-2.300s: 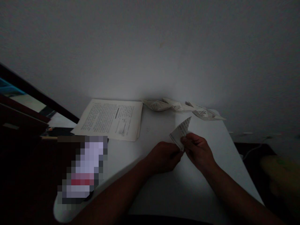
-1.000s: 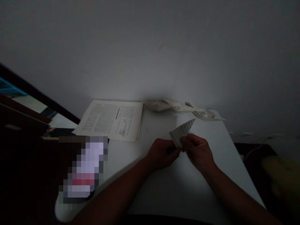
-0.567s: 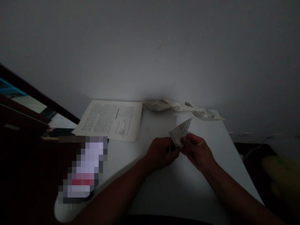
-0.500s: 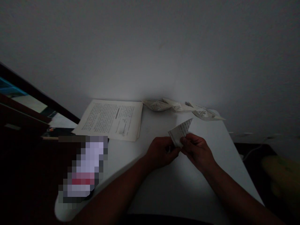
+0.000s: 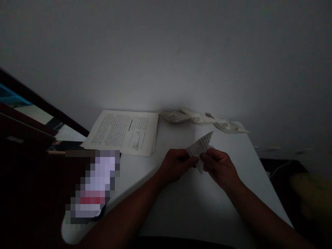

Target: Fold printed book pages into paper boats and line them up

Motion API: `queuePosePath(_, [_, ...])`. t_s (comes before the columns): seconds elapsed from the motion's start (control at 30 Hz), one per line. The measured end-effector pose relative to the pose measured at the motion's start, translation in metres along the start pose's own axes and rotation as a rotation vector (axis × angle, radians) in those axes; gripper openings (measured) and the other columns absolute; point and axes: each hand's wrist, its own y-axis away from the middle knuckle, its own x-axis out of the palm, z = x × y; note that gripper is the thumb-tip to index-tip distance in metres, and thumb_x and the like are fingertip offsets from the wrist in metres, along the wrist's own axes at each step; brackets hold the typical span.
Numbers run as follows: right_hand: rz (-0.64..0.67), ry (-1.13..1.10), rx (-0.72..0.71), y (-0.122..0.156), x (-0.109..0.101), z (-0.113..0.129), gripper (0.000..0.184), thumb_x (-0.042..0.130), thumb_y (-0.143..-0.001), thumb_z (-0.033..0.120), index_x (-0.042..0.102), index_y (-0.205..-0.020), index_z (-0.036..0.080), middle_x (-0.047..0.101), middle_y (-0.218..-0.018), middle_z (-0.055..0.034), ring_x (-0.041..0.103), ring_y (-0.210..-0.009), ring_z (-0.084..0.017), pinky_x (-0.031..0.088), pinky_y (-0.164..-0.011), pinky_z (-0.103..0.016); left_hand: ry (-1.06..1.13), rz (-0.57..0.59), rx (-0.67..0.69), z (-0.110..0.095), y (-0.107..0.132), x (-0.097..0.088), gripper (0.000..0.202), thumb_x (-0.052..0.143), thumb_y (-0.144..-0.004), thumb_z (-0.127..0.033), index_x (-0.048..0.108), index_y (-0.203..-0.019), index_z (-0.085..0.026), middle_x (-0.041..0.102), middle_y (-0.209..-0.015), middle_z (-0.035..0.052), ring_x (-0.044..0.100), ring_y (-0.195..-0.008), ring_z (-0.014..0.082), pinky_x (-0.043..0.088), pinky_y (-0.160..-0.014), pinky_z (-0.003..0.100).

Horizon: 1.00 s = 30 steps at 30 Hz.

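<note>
A small folded piece of printed paper (image 5: 199,148) is held up over the white table, one pointed corner aimed up and right, another pointing down. My left hand (image 5: 178,164) pinches its lower left side, thumb on the near face. My right hand (image 5: 219,167) grips the lower right side between thumb and fingers, close beside the left thumb. Behind the hands, folded paper boats lie in a row along the wall: a left one (image 5: 173,116), a middle one (image 5: 199,117) and a right one (image 5: 228,125).
A stack of printed sheets (image 5: 121,131) lies at the table's back left. A pixelated phone-like object (image 5: 95,186) is on the left edge of the white table (image 5: 171,211). The wall (image 5: 166,62) rises directly behind. A yellowish blurred thing (image 5: 311,197) is at the right.
My left thumb has moved up onto the face of the folded paper, and its lower tip now shows below the fingers. The right hand has hardly moved.
</note>
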Motion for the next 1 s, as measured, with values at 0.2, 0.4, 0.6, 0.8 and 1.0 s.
queuePosePath(0.2, [0.004, -0.047, 0.024, 0.001, 0.004, 0.006, 0.024, 0.076, -0.070, 0.034, 0.063, -0.058, 0.017, 0.052, -0.047, 0.0026, 0.045, -0.045, -0.010, 0.033, -0.044, -0.025, 0.112, -0.041, -0.025, 0.003, -0.002, -0.001, 0.034, 0.067, -0.076, -0.042, 0.063, -0.063, -0.011, 0.053, -0.051, -0.0019, 0.044, -0.045, 0.0056, 0.035, -0.044, 0.018])
queuePosePath(0.4, [0.020, -0.048, 0.042, 0.001, 0.002, 0.005, 0.019, 0.076, -0.071, 0.031, 0.067, -0.063, 0.017, 0.053, -0.049, 0.0029, 0.044, -0.045, -0.009, 0.031, -0.045, -0.024, 0.192, -0.064, -0.034, 0.002, -0.002, -0.002, 0.037, 0.065, -0.078, -0.045, 0.063, -0.062, -0.011, 0.057, -0.049, -0.0007, 0.049, -0.042, 0.0069, 0.039, -0.045, 0.020])
queuePosePath(0.6, [0.035, -0.050, 0.056, 0.000, 0.001, 0.005, 0.019, 0.076, -0.071, 0.032, 0.068, -0.065, 0.017, 0.054, -0.050, 0.0019, 0.046, -0.048, -0.010, 0.032, -0.046, -0.025, 0.236, -0.051, -0.023, 0.001, -0.002, -0.003, 0.035, 0.065, -0.079, -0.042, 0.065, -0.063, -0.011, 0.060, -0.051, 0.0007, 0.051, -0.043, 0.0073, 0.041, -0.047, 0.021])
queuePosePath(0.8, [0.056, -0.032, 0.063, 0.001, 0.000, 0.005, 0.018, 0.077, -0.069, 0.032, 0.068, -0.063, 0.017, 0.057, -0.057, 0.0007, 0.047, -0.050, -0.010, 0.035, -0.046, -0.025, 0.241, -0.080, -0.066, 0.001, -0.005, -0.003, 0.033, 0.067, -0.076, -0.040, 0.063, -0.064, -0.010, 0.058, -0.049, -0.0008, 0.049, -0.042, 0.0066, 0.040, -0.045, 0.020])
queuePosePath(1.0, [0.098, 0.039, 0.081, 0.002, -0.005, 0.003, 0.021, 0.079, -0.066, 0.032, 0.066, -0.061, 0.017, 0.055, -0.056, 0.0008, 0.046, -0.050, -0.011, 0.039, -0.048, -0.026, 0.284, -0.168, -0.108, 0.001, -0.006, -0.005, 0.027, 0.070, -0.071, -0.036, 0.061, -0.065, -0.012, 0.057, -0.053, -0.0022, 0.049, -0.043, 0.0069, 0.041, -0.043, 0.019])
